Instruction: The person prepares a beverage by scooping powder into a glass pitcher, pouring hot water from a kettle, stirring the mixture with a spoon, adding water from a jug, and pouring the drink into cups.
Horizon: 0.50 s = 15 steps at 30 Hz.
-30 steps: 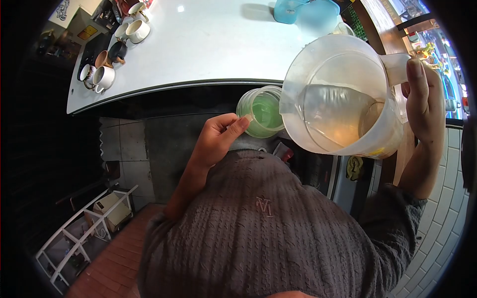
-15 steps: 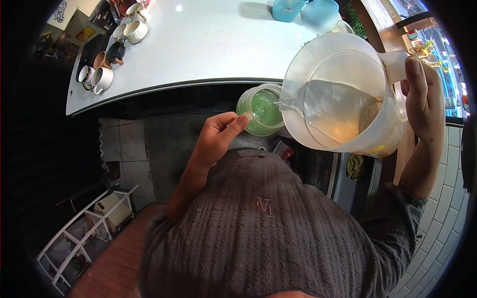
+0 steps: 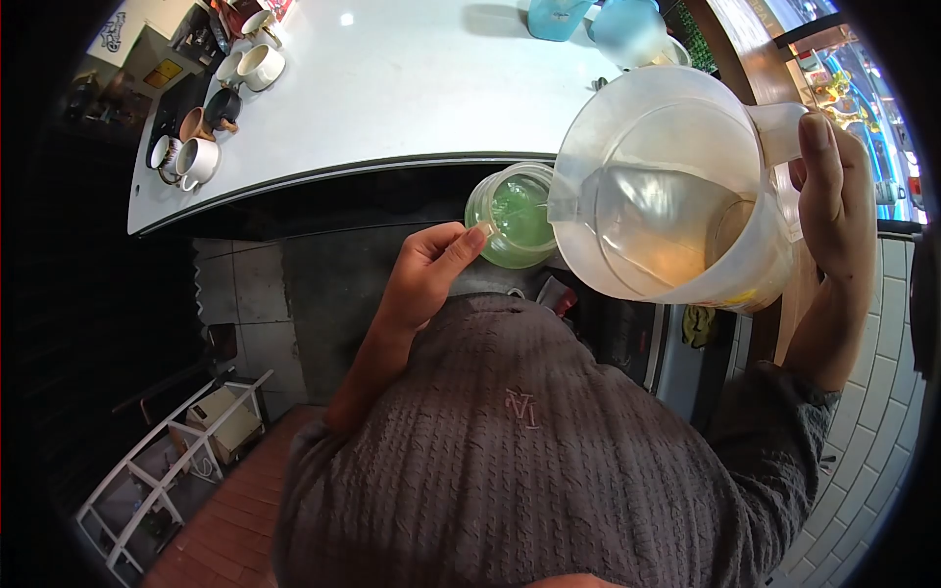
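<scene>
The green-tinted container [image 3: 508, 218] is in front of the near edge of the tabletop [image 3: 412, 93], not on it, and its round mouth is turned up to the camera. The surface inside is not calm: bright ripples are visible on it, so I judge that liquid is arriving there or has arrived just now. A thin bright line near the mouth could be the stream, but it is too small to be sure.

The left hand [image 3: 417, 284] has its thumb and forefinger together, clamped on the side of this container close to the rim. Just beside it, the large translucent pitcher [image 3: 676, 147] is tilted, with its lip very near the container's rim; I cannot tell if they touch. Clear liquid [image 3: 652, 211] lies inside the pitcher and reaches toward this lip. The right hand [image 3: 838, 201] has its fingers closed around the pitcher's handle [image 3: 779, 132].

Farther out, several cups [image 3: 198, 162] stand at the left end of the tabletop, and a light-blue container [image 3: 557, 18] is at the far side.
</scene>
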Tool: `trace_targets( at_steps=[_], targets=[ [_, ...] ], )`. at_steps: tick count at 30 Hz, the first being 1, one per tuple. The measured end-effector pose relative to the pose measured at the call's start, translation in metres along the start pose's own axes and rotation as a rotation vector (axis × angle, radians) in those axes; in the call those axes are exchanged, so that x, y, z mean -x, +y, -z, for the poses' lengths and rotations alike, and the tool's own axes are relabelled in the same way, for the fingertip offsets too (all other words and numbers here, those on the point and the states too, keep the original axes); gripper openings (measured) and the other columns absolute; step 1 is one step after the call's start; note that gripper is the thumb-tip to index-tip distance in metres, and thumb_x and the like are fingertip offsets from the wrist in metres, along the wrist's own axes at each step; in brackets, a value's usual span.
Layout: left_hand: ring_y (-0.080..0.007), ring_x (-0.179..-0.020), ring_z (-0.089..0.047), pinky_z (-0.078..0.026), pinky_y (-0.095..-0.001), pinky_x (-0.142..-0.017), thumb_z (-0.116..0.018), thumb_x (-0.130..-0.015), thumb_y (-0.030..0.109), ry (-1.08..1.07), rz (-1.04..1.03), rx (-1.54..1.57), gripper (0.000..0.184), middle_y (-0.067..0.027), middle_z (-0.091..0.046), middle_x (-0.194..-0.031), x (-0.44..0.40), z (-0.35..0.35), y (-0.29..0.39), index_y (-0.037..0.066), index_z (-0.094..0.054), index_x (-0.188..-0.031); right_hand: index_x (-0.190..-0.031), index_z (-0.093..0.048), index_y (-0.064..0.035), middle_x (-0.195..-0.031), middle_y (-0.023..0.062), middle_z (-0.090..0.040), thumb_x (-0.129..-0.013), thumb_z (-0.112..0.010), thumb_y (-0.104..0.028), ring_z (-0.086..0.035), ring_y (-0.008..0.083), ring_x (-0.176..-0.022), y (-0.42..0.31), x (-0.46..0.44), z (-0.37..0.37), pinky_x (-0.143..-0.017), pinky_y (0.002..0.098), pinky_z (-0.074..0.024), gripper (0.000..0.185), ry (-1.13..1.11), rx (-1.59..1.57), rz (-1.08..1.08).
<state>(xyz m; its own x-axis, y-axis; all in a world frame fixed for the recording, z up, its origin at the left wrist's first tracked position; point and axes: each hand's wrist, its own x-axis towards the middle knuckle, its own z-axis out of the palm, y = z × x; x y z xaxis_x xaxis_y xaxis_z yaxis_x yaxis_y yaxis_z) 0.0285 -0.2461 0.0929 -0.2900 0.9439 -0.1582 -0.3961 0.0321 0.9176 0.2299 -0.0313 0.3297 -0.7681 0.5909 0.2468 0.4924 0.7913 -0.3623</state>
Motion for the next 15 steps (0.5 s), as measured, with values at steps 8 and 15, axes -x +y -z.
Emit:
trace_targets(
  at_steps=[8,15],
  targets=[
    [-0.0051,-0.064,-0.035,-0.030,-0.0217,-0.059,-0.053,-0.096,0.019,0.005,0.004,0.003,0.027,0.0040,-0.044,-0.067,0.0002,-0.0032,-0.0011,0.002,-0.057,-0.075,-0.080,-0.060,0.0002,-0.055,0.0007,-0.042,-0.097,-0.039,-0.047,-0.037,0.0097,-0.052,0.0031,0.0041,0.0007,-0.051,0.0272,-0.0283,0.055,0.005,0.008,0.014],
    [-0.0058,-0.063,-0.035,-0.030,-0.0223,-0.059,-0.052,-0.096,0.020,-0.002,0.010,-0.002,0.029,0.0041,-0.042,-0.066,-0.0006,-0.0078,0.0009,0.003,-0.053,-0.072,-0.070,-0.049,-0.0039,-0.058,-0.0029,-0.035,-0.098,-0.040,-0.044,-0.030,0.0076,-0.054,-0.0004,0.0087,-0.0021,-0.052,0.0266,-0.0238,0.050,0.048,-0.019,-0.014]
  ],
)
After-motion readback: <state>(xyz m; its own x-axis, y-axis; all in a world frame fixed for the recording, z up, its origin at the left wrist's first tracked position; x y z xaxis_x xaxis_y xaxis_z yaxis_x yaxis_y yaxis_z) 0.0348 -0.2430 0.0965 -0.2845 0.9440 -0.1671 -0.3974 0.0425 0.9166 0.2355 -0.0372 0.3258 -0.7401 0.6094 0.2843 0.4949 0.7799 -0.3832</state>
